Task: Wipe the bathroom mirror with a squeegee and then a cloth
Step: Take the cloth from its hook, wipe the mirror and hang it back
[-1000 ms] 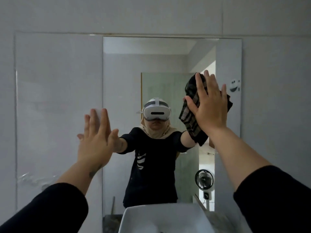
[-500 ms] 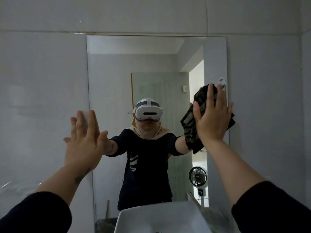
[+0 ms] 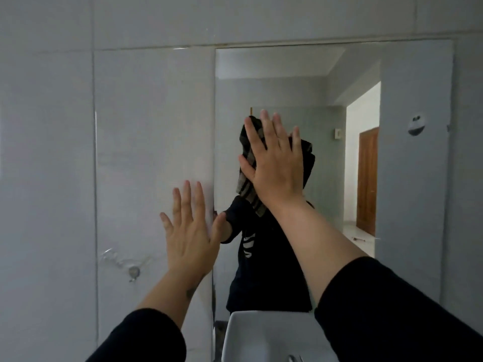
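Observation:
A large wall mirror (image 3: 154, 121) fills most of the view. My right hand (image 3: 274, 165) presses flat on a dark striped cloth (image 3: 247, 163) against the glass at mid-height, near the mirror's centre. My left hand (image 3: 192, 236) rests flat on the glass lower and to the left, fingers spread, holding nothing. The cloth hangs below and left of my right palm. No squeegee is in view.
A white sink (image 3: 264, 335) sits directly below the mirror, its tap (image 3: 294, 358) at the bottom edge. A small round sticker (image 3: 416, 124) is on the mirror's right side. Grey wall tiles (image 3: 44, 178) surround the mirror. A smudge and small knob (image 3: 134, 271) mark the lower left glass.
My right hand has slid the cloth leftward from the mirror's right edge toward its centre. My left hand stays planted on the glass. The camera has turned, so the mirror sits further right.

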Demonstrator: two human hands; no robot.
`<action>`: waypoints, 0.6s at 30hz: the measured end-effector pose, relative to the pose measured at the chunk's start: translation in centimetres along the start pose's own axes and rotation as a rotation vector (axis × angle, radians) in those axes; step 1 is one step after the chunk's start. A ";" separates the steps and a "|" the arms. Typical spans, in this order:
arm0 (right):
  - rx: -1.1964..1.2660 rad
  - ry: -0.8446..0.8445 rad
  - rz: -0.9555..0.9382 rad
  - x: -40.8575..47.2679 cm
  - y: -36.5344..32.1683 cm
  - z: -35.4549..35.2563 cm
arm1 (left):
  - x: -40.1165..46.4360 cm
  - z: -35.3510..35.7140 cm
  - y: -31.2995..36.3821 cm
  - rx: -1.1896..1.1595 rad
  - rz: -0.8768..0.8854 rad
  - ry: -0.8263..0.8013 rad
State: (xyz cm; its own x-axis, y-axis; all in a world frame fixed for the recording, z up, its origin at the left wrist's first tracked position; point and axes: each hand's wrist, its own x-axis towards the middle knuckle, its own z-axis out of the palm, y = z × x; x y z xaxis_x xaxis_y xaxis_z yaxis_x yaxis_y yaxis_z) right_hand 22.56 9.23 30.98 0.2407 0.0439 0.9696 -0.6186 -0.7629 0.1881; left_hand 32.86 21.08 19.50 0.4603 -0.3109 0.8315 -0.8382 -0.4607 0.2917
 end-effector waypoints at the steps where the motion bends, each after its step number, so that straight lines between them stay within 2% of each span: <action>1: 0.005 -0.005 -0.040 0.0 -1.1 0.2 | -0.8 0.3 -0.4 0.001 -0.008 -0.024; 6: 0.035 -0.037 -0.188 -2.2 -4.9 1.5 | -3.3 1.9 -1.2 -0.083 -0.072 -0.146; 9: 0.048 -0.054 -0.254 -4.8 -5.4 1.9 | -3.5 2.2 -1.6 -0.079 -0.047 -0.152; 18: -0.021 -0.098 -0.222 -8.1 -1.3 1.0 | -3.2 2.1 -2.2 -0.104 -0.049 -0.203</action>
State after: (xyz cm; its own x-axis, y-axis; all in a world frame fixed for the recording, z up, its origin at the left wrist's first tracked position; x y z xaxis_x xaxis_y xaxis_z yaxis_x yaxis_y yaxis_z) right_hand 22.16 9.19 22.73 0.4431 0.1450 0.8846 -0.5579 -0.7278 0.3988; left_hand 33.81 21.30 15.16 0.5413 -0.4562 0.7063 -0.8345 -0.3943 0.3850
